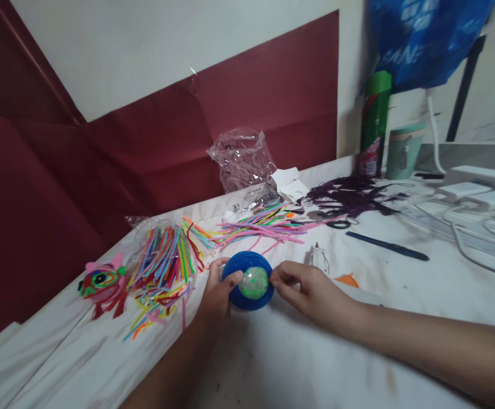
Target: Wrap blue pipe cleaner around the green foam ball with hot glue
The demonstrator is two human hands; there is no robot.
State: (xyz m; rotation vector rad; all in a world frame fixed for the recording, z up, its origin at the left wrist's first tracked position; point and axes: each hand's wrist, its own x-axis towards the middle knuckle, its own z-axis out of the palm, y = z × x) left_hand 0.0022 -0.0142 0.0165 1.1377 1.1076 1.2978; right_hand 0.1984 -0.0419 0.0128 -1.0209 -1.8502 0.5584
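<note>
A round blue disc [237, 267] with a shiny see-through dome [254, 283] on its face, green and pinkish inside, is held above the white tabletop. My left hand [221, 287] grips it from the left, thumb over the front by the dome and fingers behind. At the opposite edge, my right hand [300, 287] has its thumb and fingertips pinched together against the disc's rim. Whether anything small sits in that pinch is hidden. Just behind my right hand lies a white glue gun [319, 258], with an orange piece [347, 280] beside it.
Left stands a colourful animal figure [104, 284] near bundled pipe cleaners [166, 250]; more pipe cleaners [264, 224] lie farther back. Behind are a crumpled transparent bag [242, 159] and purple threads [347, 196]. A dark flat strip [387, 245], white cables [458, 238] and a green cup [404, 152] occupy the right.
</note>
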